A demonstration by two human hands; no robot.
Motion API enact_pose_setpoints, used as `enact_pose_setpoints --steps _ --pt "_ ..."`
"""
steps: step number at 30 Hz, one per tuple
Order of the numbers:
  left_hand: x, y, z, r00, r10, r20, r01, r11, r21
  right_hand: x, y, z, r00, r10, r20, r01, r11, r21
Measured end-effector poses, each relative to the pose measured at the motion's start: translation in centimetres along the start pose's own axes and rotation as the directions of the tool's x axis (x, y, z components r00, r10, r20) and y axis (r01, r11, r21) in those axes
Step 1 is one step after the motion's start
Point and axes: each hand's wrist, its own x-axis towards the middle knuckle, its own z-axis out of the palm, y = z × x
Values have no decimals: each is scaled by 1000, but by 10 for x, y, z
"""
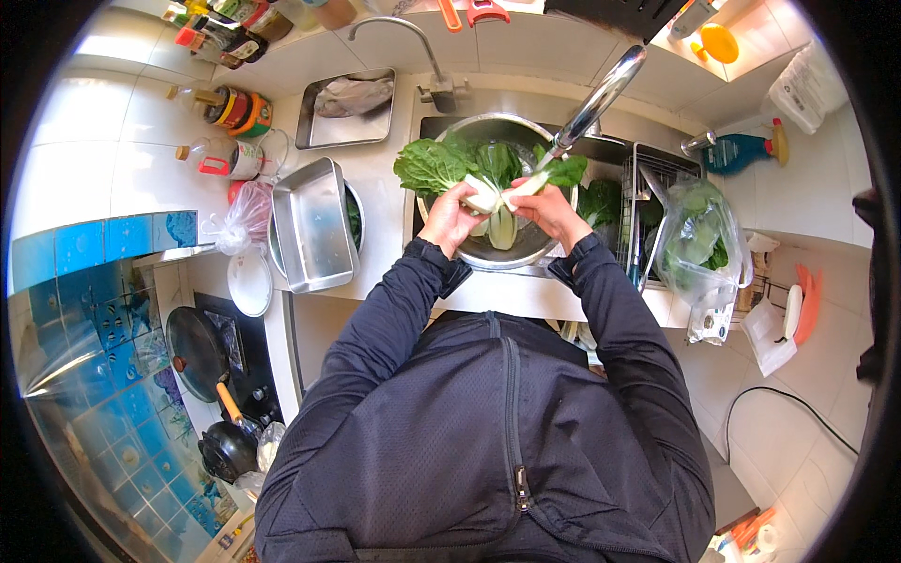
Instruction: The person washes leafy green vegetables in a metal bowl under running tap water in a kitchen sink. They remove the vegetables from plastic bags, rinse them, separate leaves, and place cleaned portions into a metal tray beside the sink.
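Note:
My left hand (pixel 448 219) grips the white stalk of a leafy green (pixel 433 167), whose broad leaf spreads out to the left. Pinched in my right hand (pixel 550 211) is the pale stalk of a bok choy leaf (pixel 567 170), its green tip pointing right. The two stalks nearly meet between my fingers; whether they join is unclear. Both hands are over a round stainless steel bowl (pixel 508 265) set at the sink. Inside the bowl, more bok choy (pixel 502 229) shows beneath my fingers. A chrome faucet spout (pixel 597 98) slants down toward the bowl's upper right side.
Left of the bowl, a metal tray (pixel 314 229) rests tilted over another bowl. Behind it, a second tray (pixel 310 130) holds a fish (pixel 353 96). On the right stand a wire rack (pixel 628 211) and a clear bag of greens (pixel 700 229). A thin curved faucet (pixel 401 22) rises behind.

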Motion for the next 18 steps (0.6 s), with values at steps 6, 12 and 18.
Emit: enact_pose_setpoints --steps 6,12,18 --pt "6 4 1 998 67 1 -67 998 -15 22 -3 7 999 -26 -19 25 999 -25" --pt "10 6 7 997 12 -83 -12 1000 4 30 0 4 999 -48 -2 48 999 -23" --pt "5 16 7 989 -40 -142 47 998 45 28 -3 -26 992 -31 -124 14 991 -134"
